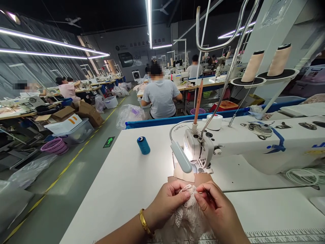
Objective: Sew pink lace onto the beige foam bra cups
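Left hand (170, 199) and right hand (218, 207), head view: both pinching lace fabric (189, 200) between them, fingertips close, likely for fine edge control. Sewing machine (233, 144) just beyond, lit near its needle end, presumably for visibility. Blue spool (144, 146) on desk (122, 183), forward-left of hands, seemingly parked out of the way.

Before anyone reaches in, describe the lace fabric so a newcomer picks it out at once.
Start at the white sewing machine and follow it left to its lit sewing head. Just nearer the viewer, the left hand and right hand pinch the lace fabric. Its pale, crumpled openwork sets it apart from the plain, flat pieces beyond it.
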The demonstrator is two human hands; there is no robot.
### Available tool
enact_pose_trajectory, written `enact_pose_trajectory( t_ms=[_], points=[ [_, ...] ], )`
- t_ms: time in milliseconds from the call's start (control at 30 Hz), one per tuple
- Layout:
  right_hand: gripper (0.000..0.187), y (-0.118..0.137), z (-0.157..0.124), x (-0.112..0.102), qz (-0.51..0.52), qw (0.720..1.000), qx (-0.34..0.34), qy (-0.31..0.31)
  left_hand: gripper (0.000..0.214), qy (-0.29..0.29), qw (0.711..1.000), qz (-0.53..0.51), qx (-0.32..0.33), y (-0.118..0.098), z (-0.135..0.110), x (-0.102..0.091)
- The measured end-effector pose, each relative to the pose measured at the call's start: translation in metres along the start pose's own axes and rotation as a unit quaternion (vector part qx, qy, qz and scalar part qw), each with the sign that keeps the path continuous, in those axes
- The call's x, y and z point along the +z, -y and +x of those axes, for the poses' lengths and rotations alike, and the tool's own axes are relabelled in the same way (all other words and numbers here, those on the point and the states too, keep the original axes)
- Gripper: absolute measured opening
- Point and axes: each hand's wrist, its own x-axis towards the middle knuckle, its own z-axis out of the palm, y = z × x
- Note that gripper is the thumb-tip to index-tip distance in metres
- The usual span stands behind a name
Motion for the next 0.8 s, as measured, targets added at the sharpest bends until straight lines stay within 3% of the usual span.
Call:
enact_pose_trajectory(
  t_ms=[167,333,467,600,667,800],
  points=[
    [0.034,0.002,0.002,0.003,-0.012,0.999,-0.012,0.034,0.046,-0.007,0.998,0.065,0.017,-0.001,-0.001,0.001],
    [0.04,0.0,0.007,-0.007,0.019,0.998,0.043,0.049,0.045,-0.005,0.999,0.033,0.004,0.001,0.001,-0.004],
    [0.039,0.001,0.012,-0.013,0.021,0.997,0.019,0.077,0.042,0.004,1.0,0.021,0.003,0.001,0.001,-0.005],
    [0.041,0.001,0.016,-0.018,0.046,0.979,0.065,0.186,0.031,0.027,0.996,0.06,0.061,0.007,0.0,-0.004],
    [0.031,0.0,0.014,-0.022,0.017,0.976,0.051,0.21,0.021,-0.01,0.973,0.167,0.156,0.011,0.0,-0.005],
    [0.025,0.004,0.006,-0.033,-0.003,0.966,-0.133,0.221,0.017,-0.098,0.846,0.328,0.409,0.014,-0.002,-0.007]
  ],
)
